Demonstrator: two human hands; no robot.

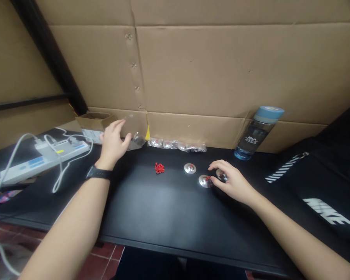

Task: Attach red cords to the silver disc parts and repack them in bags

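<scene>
Three small silver domed discs, which look like finger cymbals, lie on the black table; two have red bits visible at their centres. My right hand (233, 182) is over the right side of this group, thumb and fingers curved apart. Its thumb tip is at the front disc (204, 181). Another disc (221, 175) shows in the gap under the fingers; whether they touch it I cannot tell. A third disc (189, 168) lies to the left. My left hand (114, 140), wearing a black wristband, is raised with fingers spread beside a clear plastic bag (137, 140).
A heap of red cord (159, 168) lies mid-table. Plastic-wrapped discs (170, 144) line the cardboard wall (210, 77). A small box (93, 124) and a power strip (41, 161) with white cables are at left. A blue-capped bottle (258, 134) and a black bag (315, 186) stand at right.
</scene>
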